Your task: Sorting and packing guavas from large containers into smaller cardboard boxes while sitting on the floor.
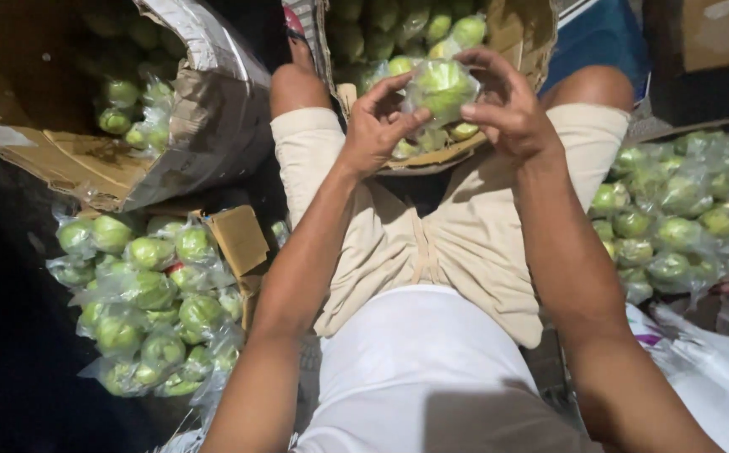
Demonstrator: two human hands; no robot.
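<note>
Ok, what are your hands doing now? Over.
Left hand and right hand both gripping one bagged green fruit. Held above open cardboard box of fruit. Nothing blocking.

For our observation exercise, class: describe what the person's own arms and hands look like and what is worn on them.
Both arms are bare from above the elbow down, with no sleeves in view. The left hand and right hand wear no gloves, and no rings, watch or bands can be seen on the fingers or wrists. The fingernails are short.
</note>
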